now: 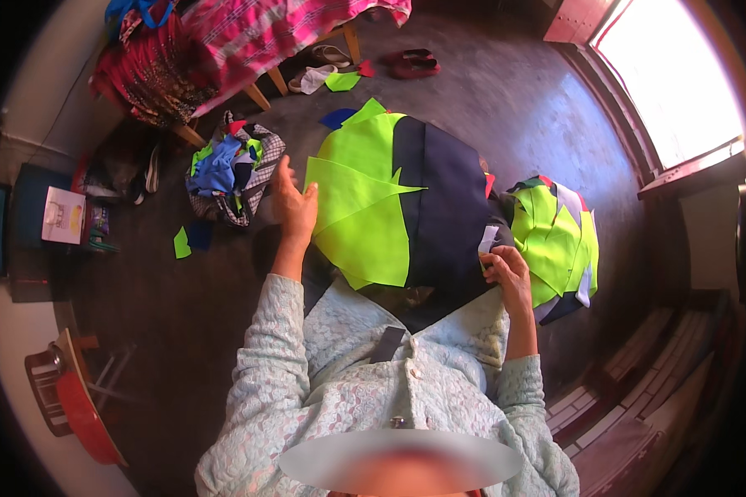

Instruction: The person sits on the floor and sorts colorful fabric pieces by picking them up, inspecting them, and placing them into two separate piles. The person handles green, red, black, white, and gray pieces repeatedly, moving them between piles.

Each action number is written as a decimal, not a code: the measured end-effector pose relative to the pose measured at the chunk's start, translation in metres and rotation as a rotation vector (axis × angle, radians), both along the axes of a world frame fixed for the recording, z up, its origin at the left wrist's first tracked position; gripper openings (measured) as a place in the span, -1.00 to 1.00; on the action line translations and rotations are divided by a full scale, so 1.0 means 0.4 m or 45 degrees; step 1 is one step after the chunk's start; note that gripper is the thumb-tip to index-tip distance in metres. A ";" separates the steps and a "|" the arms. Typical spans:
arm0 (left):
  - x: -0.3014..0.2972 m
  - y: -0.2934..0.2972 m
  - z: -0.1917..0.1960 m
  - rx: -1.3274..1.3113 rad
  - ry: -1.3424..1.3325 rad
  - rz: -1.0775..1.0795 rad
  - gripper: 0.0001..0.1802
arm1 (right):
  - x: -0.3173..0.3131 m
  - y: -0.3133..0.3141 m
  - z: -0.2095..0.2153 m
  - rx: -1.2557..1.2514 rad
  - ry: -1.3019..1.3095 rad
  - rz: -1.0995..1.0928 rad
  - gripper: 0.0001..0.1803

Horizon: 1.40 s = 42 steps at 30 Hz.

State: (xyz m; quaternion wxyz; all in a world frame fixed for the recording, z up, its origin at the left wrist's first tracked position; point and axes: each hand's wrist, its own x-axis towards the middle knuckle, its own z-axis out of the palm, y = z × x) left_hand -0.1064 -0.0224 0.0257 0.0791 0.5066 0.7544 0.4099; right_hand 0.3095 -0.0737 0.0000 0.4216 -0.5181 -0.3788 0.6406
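Observation:
Neon yellow fabric pieces (360,215) and dark navy fabric (439,207) lie spread over my lap. Beside the left edge of the yellow fabric, my left hand (297,207) is raised with its thumb apart from the fingers. The thumb is close to the cloth, but whether it touches is unclear. A small whitish strip of cloth (488,239) is pinched in my right hand (510,273), at the right edge of the navy fabric. Just right of that hand sits a heap of neon yellow, navy and grey cloth pieces (555,240).
A checked bag (261,178) full of blue and yellow scraps stands on the left. Loose scraps (181,243) lie on the floor near it. Beyond are a bed with a pink cover (249,41) and red shoes (414,65). An open doorway (671,83) is at far right.

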 end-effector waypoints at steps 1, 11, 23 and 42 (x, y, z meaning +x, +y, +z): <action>0.011 0.001 0.019 0.099 0.450 0.079 -0.23 | 0.002 -0.001 -0.005 0.000 0.012 -0.010 -0.78; 0.208 0.052 -0.016 0.001 0.607 -0.588 -0.31 | 0.010 -0.003 -0.026 0.041 0.151 -0.051 -0.82; 0.227 0.050 -0.053 -0.222 0.913 -0.588 -0.36 | 0.327 -0.102 -0.029 0.218 -0.283 -0.990 -0.88; 0.227 0.051 -0.053 -0.182 0.905 -0.566 -0.36 | 0.586 -0.094 -0.267 0.055 -1.650 -1.207 -0.83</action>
